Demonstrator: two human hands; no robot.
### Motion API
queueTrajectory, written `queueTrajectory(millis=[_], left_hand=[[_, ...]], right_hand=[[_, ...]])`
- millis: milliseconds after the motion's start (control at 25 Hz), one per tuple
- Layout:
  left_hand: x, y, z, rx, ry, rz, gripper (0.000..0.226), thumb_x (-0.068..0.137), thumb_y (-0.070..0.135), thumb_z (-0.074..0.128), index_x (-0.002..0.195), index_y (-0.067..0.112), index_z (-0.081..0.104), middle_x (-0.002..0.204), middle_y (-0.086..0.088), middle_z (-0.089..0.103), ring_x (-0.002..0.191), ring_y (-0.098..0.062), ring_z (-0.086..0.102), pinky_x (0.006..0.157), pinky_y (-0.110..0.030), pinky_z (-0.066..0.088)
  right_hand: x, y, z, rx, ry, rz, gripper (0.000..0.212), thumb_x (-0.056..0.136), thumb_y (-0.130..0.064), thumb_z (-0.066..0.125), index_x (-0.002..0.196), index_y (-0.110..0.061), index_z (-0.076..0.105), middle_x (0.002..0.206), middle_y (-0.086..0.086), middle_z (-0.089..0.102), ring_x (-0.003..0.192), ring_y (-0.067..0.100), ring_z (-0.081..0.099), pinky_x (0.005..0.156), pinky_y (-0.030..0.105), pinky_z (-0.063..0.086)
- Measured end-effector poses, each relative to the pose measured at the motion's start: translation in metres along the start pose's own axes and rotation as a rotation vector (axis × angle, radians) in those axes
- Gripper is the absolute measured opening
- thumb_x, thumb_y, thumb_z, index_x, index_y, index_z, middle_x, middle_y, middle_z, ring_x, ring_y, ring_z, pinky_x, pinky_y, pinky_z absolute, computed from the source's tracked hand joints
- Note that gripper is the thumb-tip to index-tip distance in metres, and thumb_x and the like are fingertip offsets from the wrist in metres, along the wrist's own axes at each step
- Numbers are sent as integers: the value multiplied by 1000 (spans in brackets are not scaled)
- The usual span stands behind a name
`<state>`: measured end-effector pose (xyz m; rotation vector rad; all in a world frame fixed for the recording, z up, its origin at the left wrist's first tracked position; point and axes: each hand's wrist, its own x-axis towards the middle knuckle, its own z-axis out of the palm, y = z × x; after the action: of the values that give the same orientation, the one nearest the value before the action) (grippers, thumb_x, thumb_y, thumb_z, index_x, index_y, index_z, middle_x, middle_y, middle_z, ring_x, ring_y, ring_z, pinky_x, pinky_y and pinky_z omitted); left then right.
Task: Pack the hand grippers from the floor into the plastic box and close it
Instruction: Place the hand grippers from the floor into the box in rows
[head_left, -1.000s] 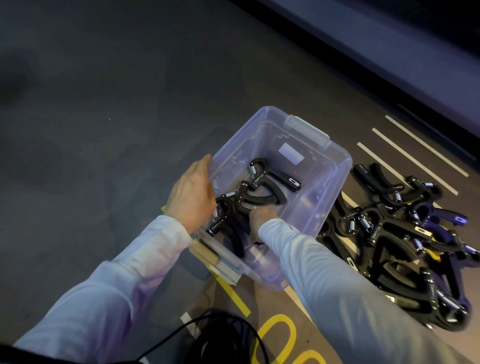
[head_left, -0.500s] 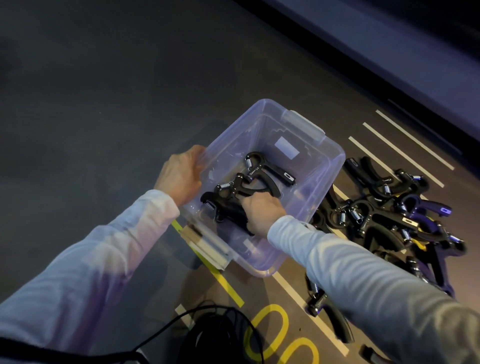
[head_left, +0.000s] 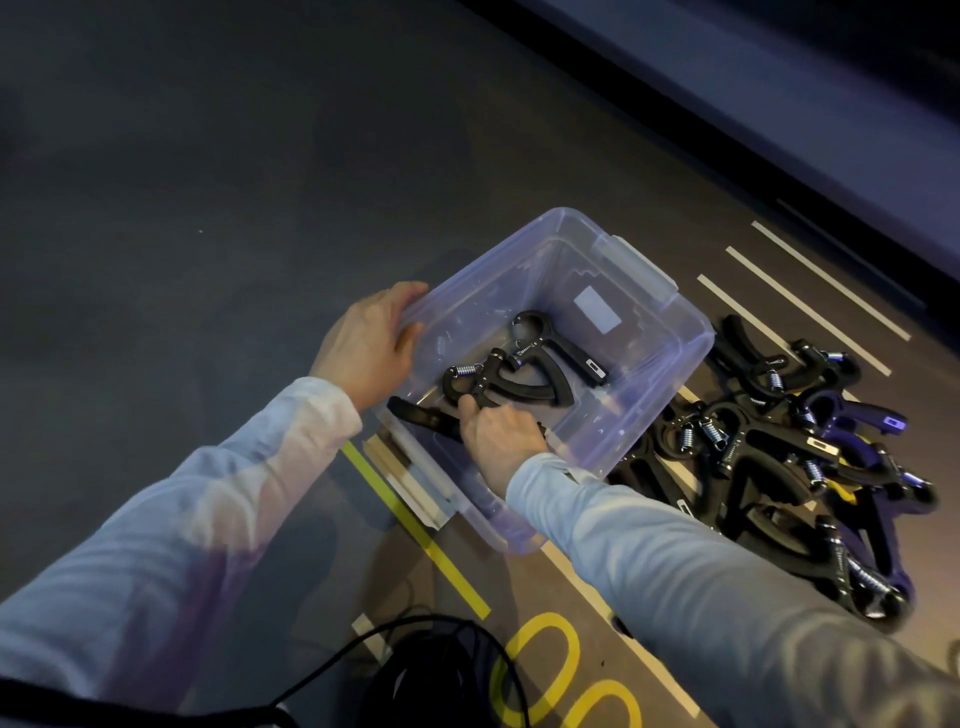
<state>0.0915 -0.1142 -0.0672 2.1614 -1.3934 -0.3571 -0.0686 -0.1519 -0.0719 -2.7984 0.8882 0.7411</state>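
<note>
right hand (head_left: 501, 434) fingertips hidden, gripper beneath it partly covered (head_left: 421, 415)

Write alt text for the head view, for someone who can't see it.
A person's right hand sets a black hand gripper into a clear plastic box on the floor, while the left hand grips the box's rim. Two more grippers lie inside; a pile of grippers waits right of the box.

left hand (head_left: 366, 345) grips plastic box (head_left: 670, 358) rim | right hand (head_left: 498, 436) holds hand gripper (head_left: 498, 384) inside
</note>
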Motion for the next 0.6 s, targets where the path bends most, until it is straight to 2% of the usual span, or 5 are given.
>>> queueTrajectory(millis=[120,280,360,480,600], left_hand=[[-23,6,-6,5,95,-25,50,90,14,54,137,8,39,137,-14,48,124,-31,45,101,-37,34],[-55,15,2,61,49,-87,60,88,6,50,143,4,26,150,-15,27,138,-31,24,113,-44,16],[-62,16,7,18,77,-84,60,87,-1,48,143,-1,24,151,-17,23,139,-32,20,115,-42,15],[-64,16,11,-48,114,-113,60,85,-9,44,142,-5,24,151,-19,22,140,-31,19,114,-29,13],[-63,15,12,-21,115,-111,64,80,-15,45,140,-8,25,149,-23,25,138,-34,21,113,-31,15]], right_hand=[[-1,3,-2,11,-91,4,37,91,-1,46,128,-4,47,125,14,58,117,33,56,90,37,48],[2,4,-9,56,-183,-13,35,92,0,45,127,-1,53,129,17,54,120,35,53,93,38,46],[4,4,-9,35,-196,-39,35,93,-2,46,126,-2,53,130,17,53,120,35,53,94,38,46],[10,3,-6,-4,-163,-33,36,93,-2,43,127,-4,54,131,15,53,122,33,52,96,37,44],[16,-1,-3,25,-168,5,37,93,-2,44,128,-4,54,133,13,52,125,32,50,98,36,43]])
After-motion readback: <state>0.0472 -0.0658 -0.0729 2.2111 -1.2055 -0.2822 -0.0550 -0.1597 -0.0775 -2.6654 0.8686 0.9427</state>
